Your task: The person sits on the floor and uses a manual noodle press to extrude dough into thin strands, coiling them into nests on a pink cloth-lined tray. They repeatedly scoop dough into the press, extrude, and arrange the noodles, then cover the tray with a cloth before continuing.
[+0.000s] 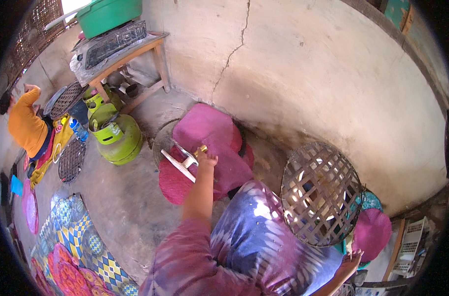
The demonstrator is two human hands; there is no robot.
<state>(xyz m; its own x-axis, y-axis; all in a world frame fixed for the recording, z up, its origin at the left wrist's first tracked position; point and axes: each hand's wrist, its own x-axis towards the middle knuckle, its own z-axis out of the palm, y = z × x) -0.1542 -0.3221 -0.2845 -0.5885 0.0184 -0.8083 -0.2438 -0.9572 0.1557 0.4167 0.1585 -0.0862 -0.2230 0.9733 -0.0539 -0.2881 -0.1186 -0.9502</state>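
Near me, my right hand (pixel 350 264) rests low beside the woven bamboo basket (pixel 321 194); can't tell how its fingers sit. Further out, my left hand (pixel 206 160) has its fingers clamped on a white-handled tool (pixel 181 164) over the magenta discs (pixel 210 153) stacked on the floor. I'd say mid-job: more discs left by the basket.

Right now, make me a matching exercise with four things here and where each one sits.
Things:
1. gas cylinder
2. woven basket
3. green tub
4. left hand

Places:
A. on the wooden table at top left
B. on the pink mats, on a white tool
C. on the floor beside the table
D. at the right, by the wall

Pairs: 1-C, 2-D, 3-A, 4-B
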